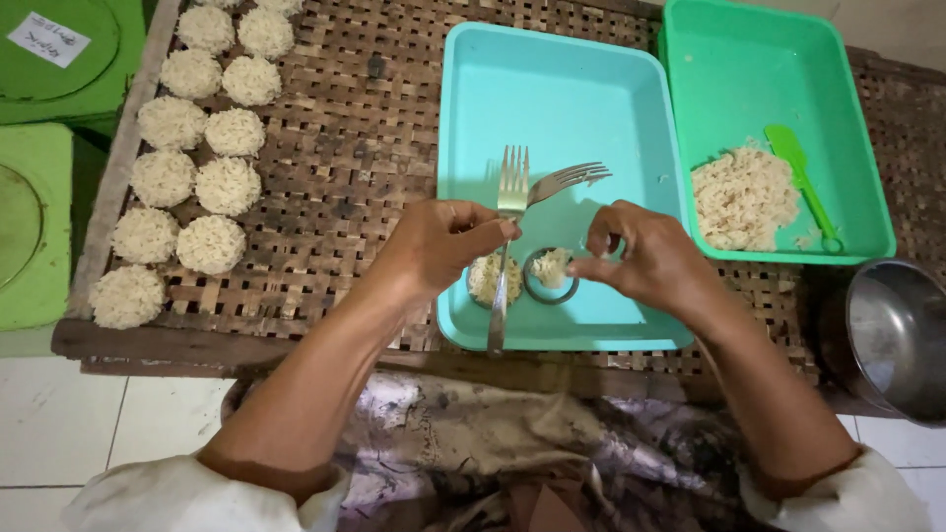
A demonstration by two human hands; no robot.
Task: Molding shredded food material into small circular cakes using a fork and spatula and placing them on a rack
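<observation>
— What's around the blue tray (473, 89)?
— Noodle rounds (187, 167) lie on the woven mat (345, 148) to the left; a green tray (857, 148) with loose noodles (741, 197) and a green spatula (803, 177) sits to the right.
— And the hands?
— The left hand (439, 246) pinches a fork (509, 212); a second fork (564, 180) crosses it. The right hand (641, 256) is curled over a metal ring (550, 276), perhaps pinching noodles.

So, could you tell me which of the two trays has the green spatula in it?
The green tray at the far right: the green spatula lies in it beside a heap of noodles. The light blue tray holds the rings instead.
</observation>
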